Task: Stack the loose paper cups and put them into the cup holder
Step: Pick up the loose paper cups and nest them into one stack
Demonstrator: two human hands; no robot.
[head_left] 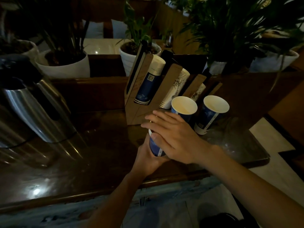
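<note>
Standing on a dark, glossy wooden counter (pixel 92 163), a brown slotted cup holder (pixel 143 112) is seen with its channels tilted back and to the right. A stack of blue paper cups (pixel 148 84) is lodged in the leftmost channel, and a pale, ink-patterned stack (pixel 176 89) is lodged in the next; a further pale stack (pixel 198 91) is partly visible in a third channel.

A blue paper cup (pixel 155 148) is gripped low down by the left hand (pixel 146 159), whose fingers are wrapped around its lower wall from beneath. The right hand (pixel 174 137) is laid over the top of this cup, its fingers held together and fairly flat across the rim, so the mouth is hidden. Whether one cup or several nested ones are held cannot be told.

Just behind the right hand, an upright blue cup (pixel 184 109) with a pale interior is seen; it appears to touch the fingers, though contact cannot be confirmed. To its right, slightly apart, a second upright blue cup (pixel 210 114) is set on the counter. Both stand directly in front of the holder.

At the left, a steel thermos jug (pixel 31 106) is placed on the counter. Behind, white pots (pixel 65 66) with green plants are lined up along a ledge.
</note>
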